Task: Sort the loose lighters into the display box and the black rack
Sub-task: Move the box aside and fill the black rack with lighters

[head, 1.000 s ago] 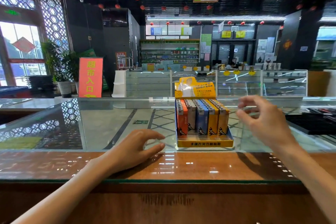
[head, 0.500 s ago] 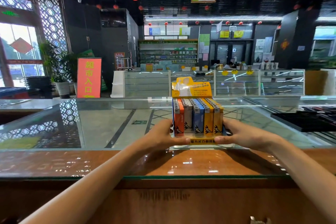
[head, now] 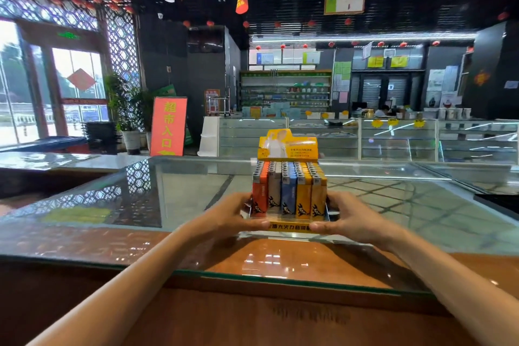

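Observation:
A yellow display box stands on the glass counter straight ahead, packed with rows of upright lighters in orange, grey, blue and yellow. My left hand grips the box's left side, thumb on its front lip. My right hand grips the right side the same way. A corner of the black rack shows at the right edge of the counter. No loose lighter is visible.
A wooden ledge under glass runs along the counter's near edge. More glass showcases stand behind. A red floor sign and potted plants are far left by the entrance.
My hands were apart and off the box a second ago. Both closed in and took hold of the display box's sides. The black rack has slid mostly out of view at right.

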The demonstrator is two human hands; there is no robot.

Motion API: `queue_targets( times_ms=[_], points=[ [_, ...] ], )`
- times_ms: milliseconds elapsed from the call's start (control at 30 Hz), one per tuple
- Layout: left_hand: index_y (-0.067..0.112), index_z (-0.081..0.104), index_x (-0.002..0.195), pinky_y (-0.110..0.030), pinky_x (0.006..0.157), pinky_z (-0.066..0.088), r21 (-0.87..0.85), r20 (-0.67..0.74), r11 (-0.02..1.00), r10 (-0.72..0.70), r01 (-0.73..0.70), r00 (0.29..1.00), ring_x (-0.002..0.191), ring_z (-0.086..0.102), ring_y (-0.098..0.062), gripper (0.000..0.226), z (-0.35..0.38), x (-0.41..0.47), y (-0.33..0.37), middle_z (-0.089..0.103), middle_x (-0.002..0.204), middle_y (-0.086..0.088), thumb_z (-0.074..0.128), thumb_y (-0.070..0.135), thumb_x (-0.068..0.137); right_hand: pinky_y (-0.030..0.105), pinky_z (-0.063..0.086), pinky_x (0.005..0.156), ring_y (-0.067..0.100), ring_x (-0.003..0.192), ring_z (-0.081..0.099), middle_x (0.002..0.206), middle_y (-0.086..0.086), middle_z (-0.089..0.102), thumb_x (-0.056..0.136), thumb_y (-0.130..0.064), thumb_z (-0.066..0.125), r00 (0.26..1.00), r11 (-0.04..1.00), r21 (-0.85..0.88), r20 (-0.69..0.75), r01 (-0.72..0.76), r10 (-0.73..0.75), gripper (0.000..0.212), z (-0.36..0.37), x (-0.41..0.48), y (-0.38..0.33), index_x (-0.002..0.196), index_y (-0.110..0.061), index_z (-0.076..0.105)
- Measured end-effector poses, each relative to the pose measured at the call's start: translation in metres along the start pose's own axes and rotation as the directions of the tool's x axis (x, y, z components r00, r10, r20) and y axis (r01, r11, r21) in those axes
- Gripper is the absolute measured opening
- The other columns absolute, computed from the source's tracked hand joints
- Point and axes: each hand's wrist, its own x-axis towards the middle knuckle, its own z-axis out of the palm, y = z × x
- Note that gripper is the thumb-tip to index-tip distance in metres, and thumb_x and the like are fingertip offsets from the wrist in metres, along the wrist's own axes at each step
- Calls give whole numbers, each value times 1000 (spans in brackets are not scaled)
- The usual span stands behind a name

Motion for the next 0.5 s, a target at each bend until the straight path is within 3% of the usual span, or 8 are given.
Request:
queue_targets(
  times_ms=[100,200,333,500],
  points=[
    [17,59,113,-31,90,50,16,-44,998,-67,67,997,101,60,-12,34,-41,-35,-33,64,111,2,69,25,82,20,42,88,8,106,52,116,-4,60,75,-26,75,998,998,-2,5,70,-70,46,42,31,-32,115,-22,55],
    [14,63,108,-33,90,51,35,-123,988,-145,150,982,99,65,-18,33,-84,-73,-66,69,105,-2,74,20,77,13,42,75,10,99,54,115,0,61,74,-30,76,988,988,-3,10,155,-155,47,90,60,-72,115,-18,56],
    [8,64,112,-34,91,51,58,-255,970,-215,237,943,101,65,-23,35,-127,-118,-101,69,108,-7,73,9,78,37,47,90,25,106,54,115,13,59,75,-38,74,985,983,-64,-11,172,-173,55,152,95,-122,116,-6,54],
    [9,56,123,-3,78,40,77,-358,957,-234,278,904,99,59,-6,38,-137,-137,-119,63,120,-4,64,7,86,35,47,93,24,110,52,119,11,56,75,-36,75,990,992,70,-107,103,-96,57,194,110,-151,119,-10,49]
  ],
)
